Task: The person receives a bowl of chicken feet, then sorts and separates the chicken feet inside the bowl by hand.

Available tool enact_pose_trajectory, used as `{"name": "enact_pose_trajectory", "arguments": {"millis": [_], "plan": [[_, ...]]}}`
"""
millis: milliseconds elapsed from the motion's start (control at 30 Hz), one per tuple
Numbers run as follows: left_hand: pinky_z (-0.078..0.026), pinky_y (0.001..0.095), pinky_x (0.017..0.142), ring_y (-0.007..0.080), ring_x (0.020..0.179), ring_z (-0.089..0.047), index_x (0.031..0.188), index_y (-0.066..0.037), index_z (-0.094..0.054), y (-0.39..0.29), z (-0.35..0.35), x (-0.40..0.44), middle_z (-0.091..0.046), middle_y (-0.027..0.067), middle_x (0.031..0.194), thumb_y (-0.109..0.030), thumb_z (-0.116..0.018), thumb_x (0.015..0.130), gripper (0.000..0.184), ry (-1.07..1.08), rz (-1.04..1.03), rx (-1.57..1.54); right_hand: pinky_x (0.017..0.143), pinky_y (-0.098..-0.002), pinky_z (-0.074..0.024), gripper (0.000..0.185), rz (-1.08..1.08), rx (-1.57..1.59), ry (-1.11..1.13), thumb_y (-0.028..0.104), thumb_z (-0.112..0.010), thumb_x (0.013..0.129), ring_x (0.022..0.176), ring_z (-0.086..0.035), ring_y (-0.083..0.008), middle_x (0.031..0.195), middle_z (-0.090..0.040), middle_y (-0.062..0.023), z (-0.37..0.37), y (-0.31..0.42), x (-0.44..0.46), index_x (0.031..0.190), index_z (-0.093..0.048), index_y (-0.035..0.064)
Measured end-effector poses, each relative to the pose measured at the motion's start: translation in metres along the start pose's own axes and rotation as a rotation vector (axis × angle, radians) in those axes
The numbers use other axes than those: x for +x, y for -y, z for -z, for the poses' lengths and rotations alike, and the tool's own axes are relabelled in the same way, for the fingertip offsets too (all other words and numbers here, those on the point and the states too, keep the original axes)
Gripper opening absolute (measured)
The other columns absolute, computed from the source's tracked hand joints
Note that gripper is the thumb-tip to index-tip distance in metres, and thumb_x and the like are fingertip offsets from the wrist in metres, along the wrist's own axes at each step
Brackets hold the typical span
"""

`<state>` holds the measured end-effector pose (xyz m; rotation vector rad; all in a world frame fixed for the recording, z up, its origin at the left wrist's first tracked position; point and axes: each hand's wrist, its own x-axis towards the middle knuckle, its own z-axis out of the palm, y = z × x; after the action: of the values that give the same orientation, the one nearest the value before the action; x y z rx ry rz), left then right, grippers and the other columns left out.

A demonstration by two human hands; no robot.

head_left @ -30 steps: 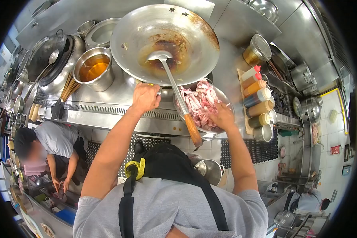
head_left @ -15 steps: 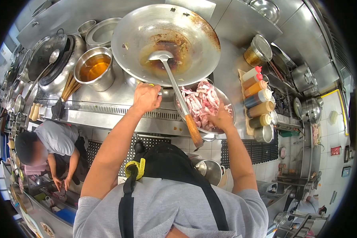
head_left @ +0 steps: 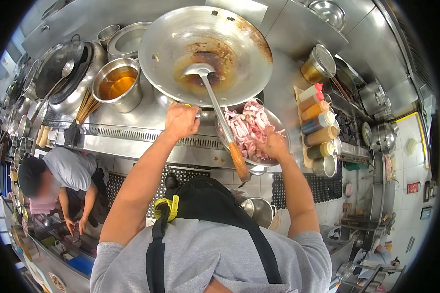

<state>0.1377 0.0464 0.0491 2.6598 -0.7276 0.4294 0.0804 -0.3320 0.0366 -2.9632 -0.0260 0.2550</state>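
My left hand (head_left: pixel 182 120) is closed in a fist just below the near rim of a large wok (head_left: pixel 156 58); what it grips is hidden. Brown, oily liquid lies in the wok's bottom. A wok spatula (head_left: pixel 212 93) rests with its metal head in that liquid. Its wooden handle slants across a metal bowl (head_left: pixel 284 122) of raw meat strips (head_left: pixel 252 122), pale pink and white. My right hand (head_left: pixel 274 145) is in the bowl at its right side, fingers closed on some of the strips and partly buried among them.
A pot of orange-brown liquid (head_left: pixel 117 85) stands left of the wok, beside a bundle of thin sticks (head_left: pixel 87 106). Squeeze bottles (head_left: pixel 320 122) line the right side. Another person (head_left: pixel 71 171) crouches at lower left, and a metal pot (head_left: pixel 257 211) sits below the counter.
My right hand has shifted slightly left and down within the meat strips. My left hand, the wok and the spatula stay almost where they were.
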Motion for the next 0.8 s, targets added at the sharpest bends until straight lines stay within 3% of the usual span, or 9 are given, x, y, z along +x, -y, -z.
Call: {"name": "enact_pose_trajectory", "arguments": {"millis": [333,433,533,800], "plan": [[-0.049,0.0455,0.08,0.0337,0.073,-0.066,0.084,-0.009,-0.064,-0.001,0.0,0.0,-0.067,0.0128,0.073,-0.022,-0.072,0.078,0.016,0.008,0.011,0.02,0.09,-0.0511,-0.0536,0.084,-0.017,0.01,0.085,0.058,-0.075,0.08,0.101,-0.068,-0.0461,0.106,-0.069,-0.0324,0.021,0.01,-0.002,0.133,-0.047,-0.0006],[-0.049,0.0458,0.081,0.0338,0.075,-0.067,0.084,-0.009,-0.064,-0.001,0.0,0.0,-0.068,0.0135,0.075,-0.022,-0.071,0.078,0.016,0.019,0.013,0.016,0.093,-0.0522,-0.0535,0.105,-0.021,0.021,-0.04,0.072,-0.062,0.085,0.103,-0.069,-0.0432,0.113,-0.069,-0.0281,0.003,0.003,-0.008,0.148,-0.034,-0.0084],[-0.049,0.0463,0.082,0.0345,0.076,-0.067,0.084,-0.009,-0.064,0.0,-0.001,0.0,-0.068,0.0142,0.076,-0.023,-0.071,0.078,0.017,0.022,0.016,0.024,0.094,-0.0511,-0.0532,0.114,-0.092,0.014,-0.065,0.073,-0.062,0.084,0.105,-0.069,-0.0423,0.119,-0.067,-0.0291,-0.002,0.007,-0.015,0.15,-0.028,-0.0127],[-0.049,0.0471,0.084,0.0353,0.077,-0.067,0.086,-0.009,-0.064,-0.002,0.001,0.0,-0.068,0.0143,0.075,-0.025,-0.071,0.079,0.018,0.048,0.031,0.006,0.093,-0.0486,-0.0543,0.114,-0.141,-0.114,0.027,0.078,-0.057,0.085,0.105,-0.069,-0.0428,0.118,-0.065,-0.0339,-0.006,0.003,-0.003,0.149,-0.03,-0.013]]}}
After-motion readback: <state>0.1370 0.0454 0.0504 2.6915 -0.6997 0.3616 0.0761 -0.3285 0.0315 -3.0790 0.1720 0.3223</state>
